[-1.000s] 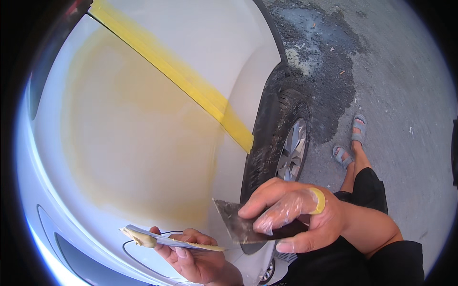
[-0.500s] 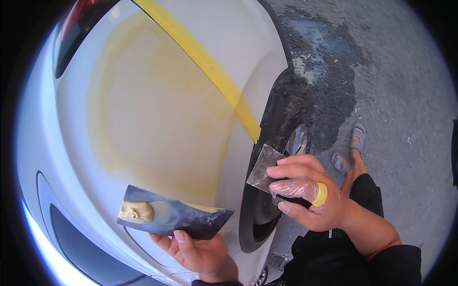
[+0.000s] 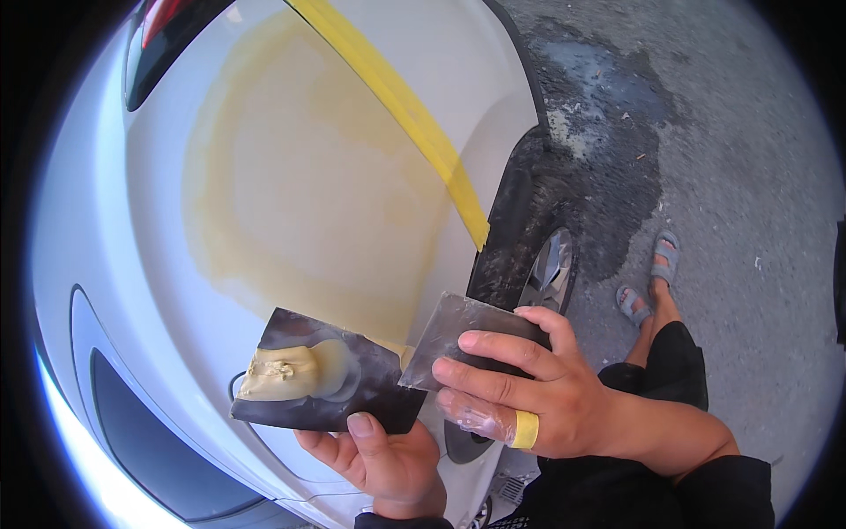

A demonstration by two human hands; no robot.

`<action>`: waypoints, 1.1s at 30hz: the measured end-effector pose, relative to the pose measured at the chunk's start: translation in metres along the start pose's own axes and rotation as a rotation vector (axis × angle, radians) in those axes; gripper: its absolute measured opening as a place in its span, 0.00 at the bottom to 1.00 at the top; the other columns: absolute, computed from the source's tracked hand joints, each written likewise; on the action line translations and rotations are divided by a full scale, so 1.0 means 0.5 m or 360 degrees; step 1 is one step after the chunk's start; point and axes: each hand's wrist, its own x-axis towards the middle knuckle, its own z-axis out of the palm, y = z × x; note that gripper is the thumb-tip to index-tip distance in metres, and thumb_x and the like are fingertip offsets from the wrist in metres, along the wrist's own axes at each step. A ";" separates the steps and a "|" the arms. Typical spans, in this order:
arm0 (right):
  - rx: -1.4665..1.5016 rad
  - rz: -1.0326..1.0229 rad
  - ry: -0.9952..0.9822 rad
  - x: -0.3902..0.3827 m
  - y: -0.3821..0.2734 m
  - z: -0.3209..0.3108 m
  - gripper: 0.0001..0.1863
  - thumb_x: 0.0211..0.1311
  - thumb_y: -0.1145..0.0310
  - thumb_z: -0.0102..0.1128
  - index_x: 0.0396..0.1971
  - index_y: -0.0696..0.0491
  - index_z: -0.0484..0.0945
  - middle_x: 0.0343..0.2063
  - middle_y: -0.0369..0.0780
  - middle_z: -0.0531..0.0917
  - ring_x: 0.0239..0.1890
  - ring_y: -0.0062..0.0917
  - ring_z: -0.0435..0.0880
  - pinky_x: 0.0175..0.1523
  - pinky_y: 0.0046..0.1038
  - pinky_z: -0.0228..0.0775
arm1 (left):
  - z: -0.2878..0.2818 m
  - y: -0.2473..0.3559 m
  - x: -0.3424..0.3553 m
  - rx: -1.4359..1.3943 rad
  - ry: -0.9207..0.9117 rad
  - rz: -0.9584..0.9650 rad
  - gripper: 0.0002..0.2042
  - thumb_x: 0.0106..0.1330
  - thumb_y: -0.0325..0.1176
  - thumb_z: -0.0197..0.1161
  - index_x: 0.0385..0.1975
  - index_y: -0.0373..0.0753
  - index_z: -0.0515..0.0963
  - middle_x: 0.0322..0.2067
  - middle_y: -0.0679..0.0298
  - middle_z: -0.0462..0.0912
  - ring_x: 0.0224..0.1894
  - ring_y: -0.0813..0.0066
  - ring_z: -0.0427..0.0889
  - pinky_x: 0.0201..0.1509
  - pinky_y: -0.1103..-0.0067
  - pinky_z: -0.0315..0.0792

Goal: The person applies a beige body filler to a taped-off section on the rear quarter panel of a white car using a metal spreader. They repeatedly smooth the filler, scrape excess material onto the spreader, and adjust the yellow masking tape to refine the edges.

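My left hand (image 3: 388,458) holds a dark flat board (image 3: 370,375) by its lower edge, thumb on top. A thick dab of beige putty (image 3: 280,372) lies on the board's left part, with a thinner smear beside it. In my right hand (image 3: 529,379) is a thin grey putty spreader (image 3: 454,331), its fingers laid across the face. The spreader's lower left corner is at the board's right end; whether they touch I cannot tell. One right finger is wrapped in clear film, with a yellow tape band (image 3: 525,430) around it.
Behind the hands is a white car's rear side panel (image 3: 163,176) with a sanded, yellow-edged patch (image 3: 308,176). Yellow masking tape (image 3: 397,115) crosses it towards the black wheel-arch trim (image 3: 507,238). A dark wet stain (image 3: 617,167) marks the asphalt; my sandalled feet (image 3: 663,256) stand at right.
My right hand has moved left and turned, bringing the spreader to the board's right end. The board has tilted to show more of its face. The car has shifted slightly right in view.
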 end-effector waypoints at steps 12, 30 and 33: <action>-0.0210 0.0185 0.0183 -0.005 0.124 0.024 0.12 0.57 0.69 0.59 0.42 0.48 0.82 0.49 0.31 0.79 0.52 0.28 0.73 0.54 0.37 0.58 | -0.127 0.024 0.055 0.0504 0.0170 0.0576 0.22 0.69 0.31 0.45 0.63 0.35 0.56 0.55 0.45 0.66 0.56 0.60 0.69 0.62 0.67 0.62; -0.0168 0.0182 0.0222 0.080 0.119 0.085 0.14 0.58 0.70 0.58 0.45 0.48 0.80 0.53 0.31 0.76 0.54 0.29 0.72 0.53 0.40 0.58 | -0.136 0.015 0.051 0.0432 -0.0034 0.0545 0.22 0.71 0.32 0.44 0.63 0.36 0.55 0.49 0.50 0.71 0.51 0.67 0.72 0.46 0.78 0.75; -0.0141 0.0121 0.0143 0.074 0.122 0.085 0.15 0.61 0.68 0.51 0.48 0.51 0.78 0.52 0.36 0.77 0.55 0.33 0.71 0.51 0.46 0.57 | -0.134 0.016 0.052 0.0392 -0.0077 0.0535 0.22 0.71 0.32 0.45 0.64 0.36 0.55 0.49 0.50 0.70 0.51 0.67 0.72 0.46 0.77 0.75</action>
